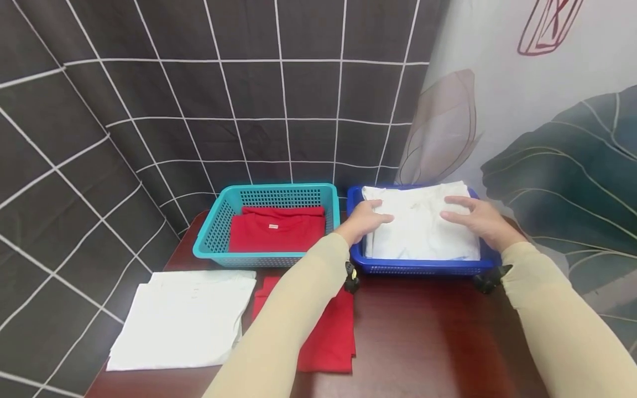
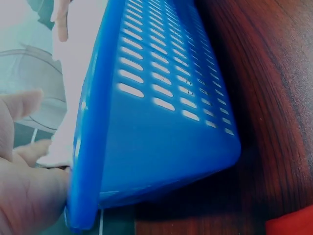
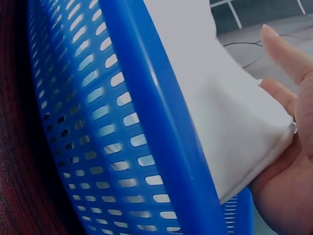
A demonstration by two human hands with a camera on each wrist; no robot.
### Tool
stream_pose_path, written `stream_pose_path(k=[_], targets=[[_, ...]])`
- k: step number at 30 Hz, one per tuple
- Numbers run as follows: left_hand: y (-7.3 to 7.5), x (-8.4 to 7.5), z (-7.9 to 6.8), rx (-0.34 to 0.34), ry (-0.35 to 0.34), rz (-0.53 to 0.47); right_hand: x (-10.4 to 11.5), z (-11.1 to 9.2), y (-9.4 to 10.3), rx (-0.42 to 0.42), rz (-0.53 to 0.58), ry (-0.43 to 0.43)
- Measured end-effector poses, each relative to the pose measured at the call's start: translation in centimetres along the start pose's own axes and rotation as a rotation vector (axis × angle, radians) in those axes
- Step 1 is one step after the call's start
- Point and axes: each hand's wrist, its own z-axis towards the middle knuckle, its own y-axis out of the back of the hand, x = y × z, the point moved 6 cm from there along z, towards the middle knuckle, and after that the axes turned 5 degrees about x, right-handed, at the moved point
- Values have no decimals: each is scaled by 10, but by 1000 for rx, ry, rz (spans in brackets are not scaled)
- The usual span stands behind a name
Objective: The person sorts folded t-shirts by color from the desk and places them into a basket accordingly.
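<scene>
A folded white shirt [image 1: 415, 229] lies in the blue basket [image 1: 423, 266] at the right, its far part rising above the back rim. At its left side is my left hand [image 1: 365, 221], thumb and fingers apart. In the left wrist view, that hand's fingertips [image 2: 34, 151] reach the cloth edge just beyond the basket rim. My right hand [image 1: 480, 221] is at the shirt's opposite side, thumb over the top. Seen from the right wrist, the shirt's folded edge meets the right palm [image 3: 293, 196], and the thumb stands away from the cloth.
A turquoise basket [image 1: 266, 258] holding a folded red shirt [image 1: 273, 235] stands left of the blue one. On the brown table [image 1: 413, 326] in front lie a folded white garment [image 1: 184, 320] and a red garment [image 1: 330, 337], partly hidden by my left sleeve. A black grid-patterned curtain [image 1: 249, 94] hangs behind.
</scene>
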Motion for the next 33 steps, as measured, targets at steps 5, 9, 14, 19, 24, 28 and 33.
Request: stream_pose_path(k=[5, 9, 14, 19, 24, 28, 33], targets=[[2, -1, -5, -92, 76, 28, -3, 2, -5, 37, -71, -49], [3, -6, -13, -143, 85, 63, -7, 0, -6, 59, -118, -56], [9, -25, -27, -106, -41, 248, -4, -9, 1, 17, -206, 35], [19, -41, -50, -36, -202, 523, 10, -23, 5, -60, -296, 153], [37, -40, -85, 25, -293, 672, 24, -44, -4, -134, -329, 272], [55, -27, -117, 50, -370, 777, 35, -62, -18, -171, -306, 365], [76, -4, -168, 88, -439, 787, 50, -86, -47, -188, -244, 498]])
